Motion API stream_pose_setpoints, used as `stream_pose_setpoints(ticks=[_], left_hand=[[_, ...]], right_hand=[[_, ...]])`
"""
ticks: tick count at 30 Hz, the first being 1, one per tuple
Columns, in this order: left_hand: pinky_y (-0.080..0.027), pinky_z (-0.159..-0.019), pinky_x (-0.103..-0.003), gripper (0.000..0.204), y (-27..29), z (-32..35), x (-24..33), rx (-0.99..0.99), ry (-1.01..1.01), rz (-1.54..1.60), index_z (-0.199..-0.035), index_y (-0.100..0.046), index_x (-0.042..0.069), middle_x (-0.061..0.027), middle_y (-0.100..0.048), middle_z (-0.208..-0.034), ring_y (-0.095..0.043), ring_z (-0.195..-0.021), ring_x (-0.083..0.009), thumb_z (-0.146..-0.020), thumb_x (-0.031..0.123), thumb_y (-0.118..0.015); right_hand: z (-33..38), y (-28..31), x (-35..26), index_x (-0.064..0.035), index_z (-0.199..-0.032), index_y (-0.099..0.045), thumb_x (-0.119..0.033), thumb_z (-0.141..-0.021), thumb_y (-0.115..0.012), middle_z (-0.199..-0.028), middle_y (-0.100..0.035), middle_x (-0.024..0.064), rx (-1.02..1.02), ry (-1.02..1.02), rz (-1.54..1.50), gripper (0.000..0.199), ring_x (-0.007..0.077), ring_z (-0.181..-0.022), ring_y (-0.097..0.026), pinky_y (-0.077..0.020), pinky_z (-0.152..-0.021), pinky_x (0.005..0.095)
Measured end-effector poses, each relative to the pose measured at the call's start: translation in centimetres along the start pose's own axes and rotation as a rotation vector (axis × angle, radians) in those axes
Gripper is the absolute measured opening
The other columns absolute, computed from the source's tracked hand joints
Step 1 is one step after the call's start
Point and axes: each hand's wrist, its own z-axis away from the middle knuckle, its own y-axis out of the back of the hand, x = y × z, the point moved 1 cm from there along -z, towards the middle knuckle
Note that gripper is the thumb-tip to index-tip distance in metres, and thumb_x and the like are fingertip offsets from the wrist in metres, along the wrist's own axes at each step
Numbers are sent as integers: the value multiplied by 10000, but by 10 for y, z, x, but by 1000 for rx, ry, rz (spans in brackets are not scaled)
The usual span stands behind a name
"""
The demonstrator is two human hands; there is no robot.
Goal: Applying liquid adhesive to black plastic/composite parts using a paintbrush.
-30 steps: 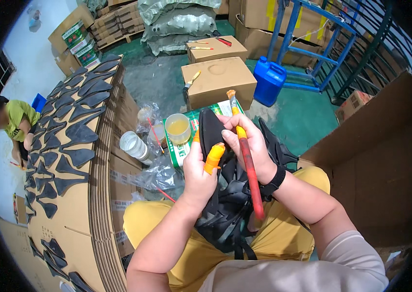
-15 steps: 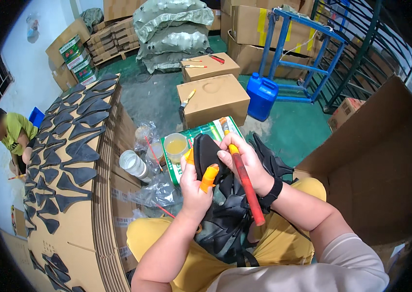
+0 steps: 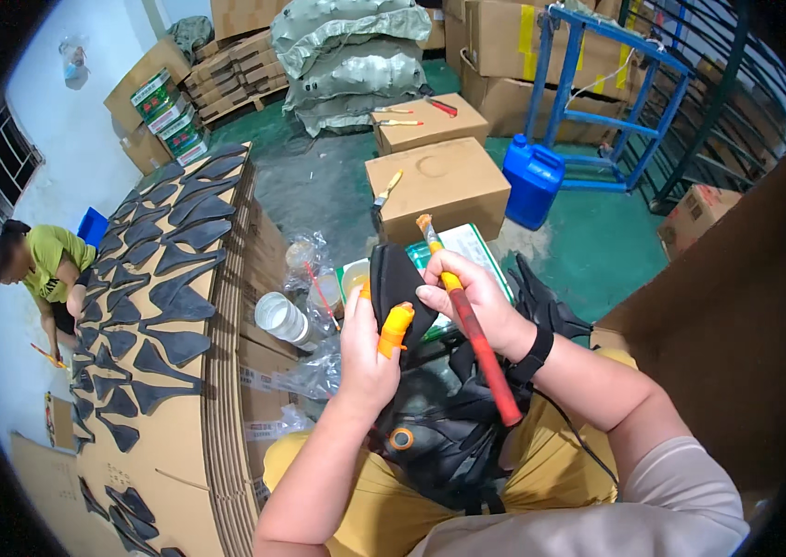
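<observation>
My left hand (image 3: 367, 357) is closed around a black, curved, padded-looking piece (image 3: 409, 292), held up above my lap. Orange tape wraps some of its fingers. Just right of that piece, my right hand (image 3: 481, 302) grips a paintbrush (image 3: 486, 357) with a red and yellow handle. The brush's tan bristles point up and away from me, apart from the black piece. Below both hands, a heap of black pieces (image 3: 453, 441) lies across my lap. A round roll with an orange ring (image 3: 401, 438) shows beside my left wrist.
Rows of black pieces (image 3: 179, 302) cover stacked cardboard at left, where another person (image 3: 45, 265) works. Clear tubs (image 3: 283, 318) stand beyond my left hand. Ahead are cardboard boxes (image 3: 439, 186), a blue jerrycan (image 3: 532, 181) and a blue metal frame (image 3: 611, 121). A cardboard wall (image 3: 718, 297) rises at right.
The surroundings have shifted right in the picture, while my hands stay nearly in place. The black piece now covers most of the tub of yellowish liquid. The brush tip sits slightly higher.
</observation>
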Motion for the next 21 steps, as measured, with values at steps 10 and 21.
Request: stream_pose_setpoints(ticks=[10, 21], left_hand=[[-488, -802, -254, 508, 7, -19, -38, 25, 346, 371, -1270, -469, -34, -83, -615, -1072, -591, -929, -120, -814, 51, -676], [-498, -770, -251, 444, 7, -28, -61, 0, 408, 275, -1238, -515, -4, -71, -609, -1059, -584, -933, -119, -818, 25, -655]], right_hand=[[-41, -1, 38, -30, -799, -489, -115, -811, -672, -807, -576, 96, 42, 191, 99, 201, 221, -911, -609, -463, -760, 316], [-60, -2, 42, -18, -821, -512, -94, -770, -670, -789, -540, 106, 74, 344, 353, 182, 307, -797, -528, -437, -715, 370]])
